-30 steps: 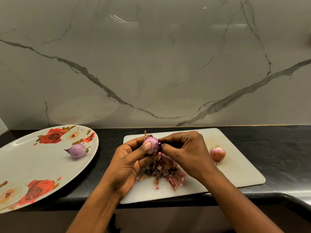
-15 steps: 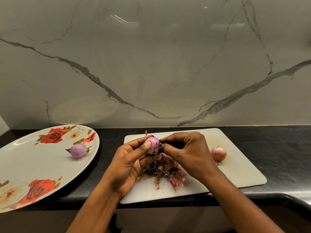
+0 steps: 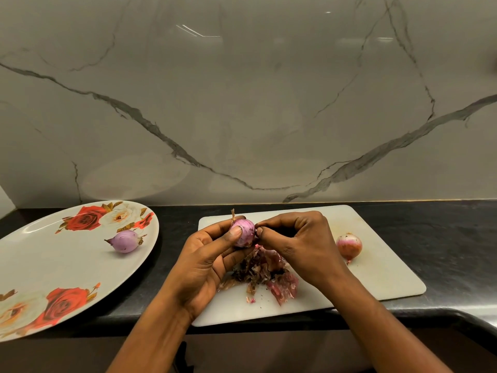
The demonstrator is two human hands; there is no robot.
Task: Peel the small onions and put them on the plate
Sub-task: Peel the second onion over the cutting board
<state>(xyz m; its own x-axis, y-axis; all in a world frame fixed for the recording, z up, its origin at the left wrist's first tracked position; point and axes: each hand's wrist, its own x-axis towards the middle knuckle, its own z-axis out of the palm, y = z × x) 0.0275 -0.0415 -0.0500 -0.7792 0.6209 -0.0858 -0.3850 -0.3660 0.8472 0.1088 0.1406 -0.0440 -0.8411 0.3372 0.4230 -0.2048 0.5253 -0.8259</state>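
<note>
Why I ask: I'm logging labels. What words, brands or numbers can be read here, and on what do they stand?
None: no text can be read anywhere.
The plate bears only printed roses; the cutting board and the marble wall carry no writing.

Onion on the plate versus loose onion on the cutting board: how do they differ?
The plate onion is smooth pale purple, looking peeled; the board onion is pink-orange with a white band. The plate onion lies sideways, tip pointing left; the board onion's tip points toward the camera. Both are small and round.
</note>
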